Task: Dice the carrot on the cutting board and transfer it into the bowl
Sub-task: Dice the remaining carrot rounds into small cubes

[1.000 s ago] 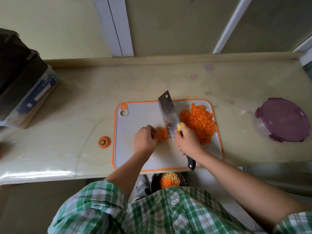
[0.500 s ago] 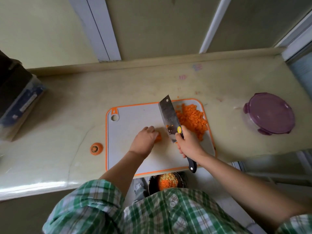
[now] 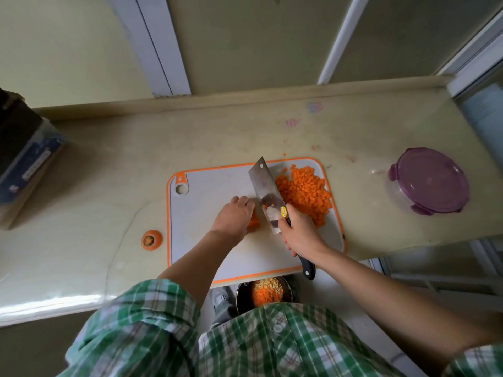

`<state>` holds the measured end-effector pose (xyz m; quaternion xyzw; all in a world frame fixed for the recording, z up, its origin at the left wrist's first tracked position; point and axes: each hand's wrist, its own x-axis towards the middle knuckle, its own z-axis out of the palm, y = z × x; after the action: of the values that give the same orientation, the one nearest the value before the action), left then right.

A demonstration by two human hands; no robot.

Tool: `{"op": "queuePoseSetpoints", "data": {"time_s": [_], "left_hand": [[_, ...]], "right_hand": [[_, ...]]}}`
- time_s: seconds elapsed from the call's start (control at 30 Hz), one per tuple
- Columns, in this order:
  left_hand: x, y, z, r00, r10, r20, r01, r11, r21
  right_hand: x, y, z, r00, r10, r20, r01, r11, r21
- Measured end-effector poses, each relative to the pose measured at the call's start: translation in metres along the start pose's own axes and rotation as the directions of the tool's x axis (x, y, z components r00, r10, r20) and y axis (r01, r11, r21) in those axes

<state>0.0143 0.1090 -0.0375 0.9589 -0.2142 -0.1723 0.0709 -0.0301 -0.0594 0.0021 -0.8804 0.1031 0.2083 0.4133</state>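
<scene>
The glossy, pale stone countertop (image 3: 109, 186) carries a rounded grey cutting board (image 3: 206, 186) rimmed in orange. The diced carrot (image 3: 307, 191) is heaped beyond the right hand (image 3: 299, 232), whose fingers wrap the black handle of the steel cleaver (image 3: 265, 186). The left hand (image 3: 234, 216) has its fingers curled over the carrot piece (image 3: 254, 221), just beside the blade. The blade's yellow sticker is unreadable. The dark bowl (image 3: 241, 295) sits below both wrists.

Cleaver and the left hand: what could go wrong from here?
1. The cleaver stands right beside the left hand, which holds a short carrot stub; a slip could cut that hand.
2. The diced carrot pile reaches the right rim of the cutting board, so pieces may spill onto the counter.
</scene>
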Motion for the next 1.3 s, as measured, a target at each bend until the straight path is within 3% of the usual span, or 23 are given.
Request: {"op": "queuePoseSetpoints", "data": {"time_s": [0.3,0.5,0.73,0.93,1.1,1.3], "left_hand": [[-0.026,0.005,0.014,0.968,-0.223,-0.117,0.184,0.944,-0.275],[-0.026,0.002,0.011,0.972,-0.193,-0.131,0.143,0.937,-0.318],[-0.023,-0.002,0.002,0.996,-0.044,-0.080,0.023,0.968,-0.250],[-0.028,-0.008,-0.005,0.998,0.064,0.008,-0.062,0.988,-0.140],[-0.029,-0.007,0.000,0.994,0.089,-0.061,-0.095,0.989,-0.111],[-0.028,-0.005,-0.002,0.996,0.016,-0.089,-0.031,0.986,-0.162]], "right_hand": [[-0.006,-0.004,0.005,0.998,-0.019,0.056,0.024,0.996,-0.086],[-0.007,0.000,0.012,0.998,-0.058,-0.007,0.055,0.981,-0.188],[-0.006,0.012,0.010,0.997,-0.028,-0.078,0.015,0.987,-0.161],[-0.004,0.015,0.011,0.998,-0.037,-0.052,0.028,0.987,-0.158],[-0.002,0.014,0.013,0.997,-0.057,-0.046,0.048,0.983,-0.178],[-0.003,0.015,0.010,0.998,-0.048,-0.044,0.040,0.987,-0.158]]}}
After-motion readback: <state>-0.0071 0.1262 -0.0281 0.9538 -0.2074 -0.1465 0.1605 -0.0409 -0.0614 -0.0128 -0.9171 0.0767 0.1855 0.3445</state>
